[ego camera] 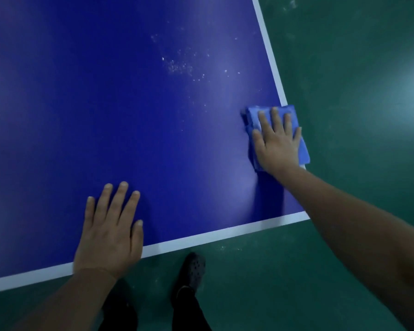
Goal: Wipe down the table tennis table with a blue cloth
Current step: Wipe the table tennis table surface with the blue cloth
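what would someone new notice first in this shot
The big blue table fills the view, with white specks scattered toward its right side. At the right edge, the right hand presses flat on a folded blue cloth. The left hand rests flat near the front edge.

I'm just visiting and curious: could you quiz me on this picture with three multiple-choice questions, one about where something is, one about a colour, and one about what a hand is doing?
1. Where does the blue cloth lie?
A. at the table's right edge
B. on the floor
C. under the left hand

2. What colour is the line along the edge of the table?
A. yellow
B. white
C. red

3. How does the left hand lie?
A. balled in a fist
B. holding a paddle
C. flat on the table, fingers straight

Answers:
1. A, the cloth sits under the right hand by the right edge line.
2. B, the stripe shows white against the blue top.
3. C, its palm rests down, holding nothing.
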The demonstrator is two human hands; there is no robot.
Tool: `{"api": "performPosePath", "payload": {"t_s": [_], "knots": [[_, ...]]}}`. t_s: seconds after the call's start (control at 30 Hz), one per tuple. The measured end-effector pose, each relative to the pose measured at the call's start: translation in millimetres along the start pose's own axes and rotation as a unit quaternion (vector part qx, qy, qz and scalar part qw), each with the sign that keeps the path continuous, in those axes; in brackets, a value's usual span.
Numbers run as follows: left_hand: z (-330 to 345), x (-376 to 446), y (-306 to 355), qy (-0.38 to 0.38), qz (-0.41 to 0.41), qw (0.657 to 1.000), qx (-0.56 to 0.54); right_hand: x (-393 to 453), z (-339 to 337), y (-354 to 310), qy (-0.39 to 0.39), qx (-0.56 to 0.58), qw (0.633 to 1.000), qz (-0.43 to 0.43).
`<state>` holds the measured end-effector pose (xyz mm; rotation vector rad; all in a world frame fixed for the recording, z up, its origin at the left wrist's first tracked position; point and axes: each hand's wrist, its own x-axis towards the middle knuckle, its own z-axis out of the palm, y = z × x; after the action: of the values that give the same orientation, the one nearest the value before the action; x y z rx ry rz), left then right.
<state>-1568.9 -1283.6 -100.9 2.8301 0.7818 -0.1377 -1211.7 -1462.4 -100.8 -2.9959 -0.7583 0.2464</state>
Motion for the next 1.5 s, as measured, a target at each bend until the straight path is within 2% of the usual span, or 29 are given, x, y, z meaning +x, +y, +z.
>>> {"api": "performPosePath", "payload": {"t_s": [0.1, 0.2, 0.3, 0.43, 0.5, 0.63, 0.7, 0.8, 0.93, 0.97, 1.03, 1.13, 1.2, 1.3, 1.37, 1.43, 1.5], "knots": [[-2.5, 0.5, -0.3, -0.008, 0.000, 1.000, 0.001, -90.2, 10.2, 17.9, 0.016, -0.003, 1.000, -0.005], [-2.7, 1.0, 0.8, -0.011, -0.003, 1.000, 0.001, -166.9, 19.5, 34.1, -0.016, -0.015, 0.999, -0.050], [-3.8, 2.4, 2.2, -0.002, -0.003, 1.000, -0.006, -102.1, 9.8, 32.4, -0.012, -0.005, 0.998, -0.064], [-4.5, 1.4, 2.9, 0.000, -0.003, 1.000, -0.013, -4.4, -1.3, 20.6, 0.002, 0.006, 1.000, -0.012], [-4.9, 0.2, 3.9, -0.003, -0.002, 1.000, -0.014, -19.0, 0.9, 28.8, -0.002, 0.009, 1.000, 0.003], [-5.3, 1.6, 2.6, -0.011, -0.003, 1.000, -0.012, -130.5, 10.6, 55.9, -0.013, 0.006, 1.000, 0.022], [-5.3, 0.9, 1.0, -0.013, -0.005, 1.000, -0.011, -154.2, 11.9, 63.1, -0.039, 0.005, 0.999, 0.024], [-6.2, 2.0, 0.8, -0.011, -0.003, 1.000, -0.011, -121.3, 4.3, 56.7, -0.037, 0.015, 0.997, 0.059], [-5.4, 0.1, -0.8, -0.007, -0.002, 1.000, -0.014, -35.2, -2.5, -0.8, -0.014, 0.043, 0.993, 0.110], [-5.1, -0.3, -0.8, -0.007, 0.000, 1.000, -0.015, -21.1, -2.2, -22.0, -0.015, 0.038, 0.995, 0.091], [-4.6, -0.6, -0.7, -0.004, 0.002, 1.000, -0.019, -28.3, 3.0, -60.7, -0.017, 0.007, 1.000, -0.003], [-4.3, -1.0, 0.0, -0.002, -0.006, 1.000, -0.023, -101.4, 13.5, -62.1, -0.032, -0.019, 0.985, -0.170], [-4.2, 0.0, -0.2, -0.005, -0.007, 1.000, -0.019, -137.2, 17.6, -19.7, -0.046, -0.032, 0.985, -0.164], [-2.1, -0.6, -0.8, -0.006, -0.007, 1.000, -0.016, -138.8, 13.6, 45.3, -0.035, -0.034, 0.999, -0.007], [-0.5, -1.0, -2.0, 0.000, -0.010, 1.000, -0.020, -130.3, 15.5, 40.4, -0.045, -0.022, 0.997, 0.054], [0.3, -1.3, -2.5, 0.008, -0.025, 0.999, -0.034, -131.5, 18.5, -4.0, -0.032, -0.027, 0.999, -0.001], [-0.1, -2.3, -1.1, 0.023, -0.043, 0.997, -0.053, -135.6, 26.3, -63.9, -0.017, -0.021, 0.990, -0.137]]}}
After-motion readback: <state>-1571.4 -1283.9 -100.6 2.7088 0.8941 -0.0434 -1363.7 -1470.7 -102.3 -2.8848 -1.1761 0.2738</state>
